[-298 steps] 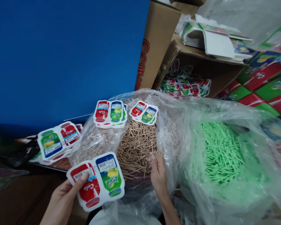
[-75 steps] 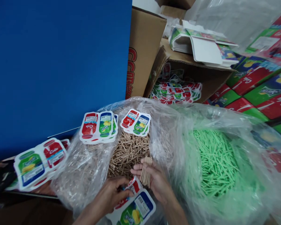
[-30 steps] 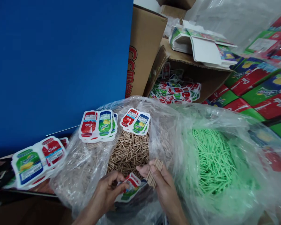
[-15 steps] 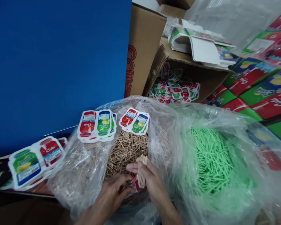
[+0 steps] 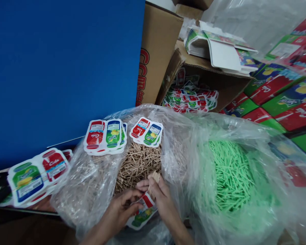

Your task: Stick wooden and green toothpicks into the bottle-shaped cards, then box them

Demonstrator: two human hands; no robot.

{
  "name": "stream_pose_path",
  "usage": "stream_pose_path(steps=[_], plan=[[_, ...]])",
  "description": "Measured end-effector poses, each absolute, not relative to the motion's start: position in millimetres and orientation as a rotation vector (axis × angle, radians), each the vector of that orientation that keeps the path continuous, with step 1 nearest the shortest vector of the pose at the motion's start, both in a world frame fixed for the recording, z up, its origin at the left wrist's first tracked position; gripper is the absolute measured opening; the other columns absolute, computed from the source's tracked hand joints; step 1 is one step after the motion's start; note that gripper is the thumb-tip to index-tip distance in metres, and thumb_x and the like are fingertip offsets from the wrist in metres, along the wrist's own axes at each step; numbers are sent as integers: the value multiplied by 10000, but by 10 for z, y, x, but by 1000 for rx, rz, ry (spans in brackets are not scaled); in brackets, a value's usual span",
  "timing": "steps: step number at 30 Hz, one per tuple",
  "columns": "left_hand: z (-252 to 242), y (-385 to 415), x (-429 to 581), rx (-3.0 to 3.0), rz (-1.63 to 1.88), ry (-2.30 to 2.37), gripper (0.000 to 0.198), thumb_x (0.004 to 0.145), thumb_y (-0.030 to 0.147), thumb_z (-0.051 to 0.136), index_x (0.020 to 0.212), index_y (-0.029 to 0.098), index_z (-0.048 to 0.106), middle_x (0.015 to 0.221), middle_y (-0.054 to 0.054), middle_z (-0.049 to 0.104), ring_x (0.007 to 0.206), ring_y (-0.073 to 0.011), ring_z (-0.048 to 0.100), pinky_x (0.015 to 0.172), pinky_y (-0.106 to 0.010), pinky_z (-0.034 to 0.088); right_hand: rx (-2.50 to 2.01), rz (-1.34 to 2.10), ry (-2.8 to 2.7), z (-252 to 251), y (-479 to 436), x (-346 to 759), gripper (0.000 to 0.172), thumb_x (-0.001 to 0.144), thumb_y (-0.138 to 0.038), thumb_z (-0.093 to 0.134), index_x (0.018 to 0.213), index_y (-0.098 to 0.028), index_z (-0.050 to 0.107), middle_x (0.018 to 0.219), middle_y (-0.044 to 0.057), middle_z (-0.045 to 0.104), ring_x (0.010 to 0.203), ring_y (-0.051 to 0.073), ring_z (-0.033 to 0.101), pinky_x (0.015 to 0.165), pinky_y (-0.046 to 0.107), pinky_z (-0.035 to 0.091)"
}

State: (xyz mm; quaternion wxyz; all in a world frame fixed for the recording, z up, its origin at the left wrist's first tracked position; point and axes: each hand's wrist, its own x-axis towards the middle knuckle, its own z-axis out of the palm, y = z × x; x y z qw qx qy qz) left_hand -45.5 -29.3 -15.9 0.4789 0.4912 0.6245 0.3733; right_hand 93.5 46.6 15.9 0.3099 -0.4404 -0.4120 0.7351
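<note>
My left hand [image 5: 121, 207] is closed on a printed red-and-green packet [image 5: 142, 212], held low in front of me with its mouth toward the other hand. My right hand [image 5: 159, 197] grips a small bundle of brown sticks [image 5: 155, 180], whose lower ends meet the packet's red top. Both hands hover over the near edge of a clear plastic bag of loose brown sticks [image 5: 139, 161]. To the right, a second clear bag holds green sticks [image 5: 231, 173].
Stacks of the same printed packets lie on the brown-stick bag [image 5: 105, 136] [image 5: 148, 131] and at the left [image 5: 37, 175]. A blue panel [image 5: 63, 68] rises behind. Cardboard boxes [image 5: 158, 54] with more packets [image 5: 191, 98] and printed cartons [image 5: 283, 92] stand at the back right.
Ten seconds ago my right hand reached into the brown sticks; it has come back with a bundle. In the last second the bundle has swung upright and moved onto the packet's top.
</note>
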Motion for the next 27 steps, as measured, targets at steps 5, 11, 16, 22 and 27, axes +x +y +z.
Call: stream_pose_path(steps=[5,11,16,22,27], plan=[[-167,-324,-432,912,1069,1468,238,818,400,565,824,186,671,730,-5,679,670,-160,598,608,-212,470,-1069,1665,-1600,337,428,1165,216,878,-394,526,903,-218,649,982,55,692,1090,221,569,937,311,408],[-45,-268,-404,1038,1097,1404,232,842,380,555,913,212,698,837,-10,714,810,-176,631,750,-220,478,-949,1604,-1751,334,393,1212,176,903,-257,495,995,-231,644,1022,61,696,993,210,626,895,335,461],[-2,-234,-390,1108,1048,1331,325,898,389,465,990,220,726,959,-24,746,857,-194,649,823,-257,469,-917,1519,-1762,248,310,1222,301,900,-222,503,1190,-266,569,1235,56,613,1189,219,516,1026,399,377],[-26,-240,-391,993,1087,1353,404,855,501,492,985,212,743,896,-26,761,795,-199,660,734,-246,494,-819,1430,-2003,313,271,1367,598,865,-198,556,1401,-328,324,1459,-29,353,1335,236,341,1120,398,244],[-68,-242,-373,861,1151,1355,449,805,560,531,975,205,748,858,-31,768,737,-196,663,720,-264,514,-813,1207,-2201,329,307,1396,602,880,-138,510,1399,-353,292,1434,-27,393,1292,230,413,1077,394,330]])
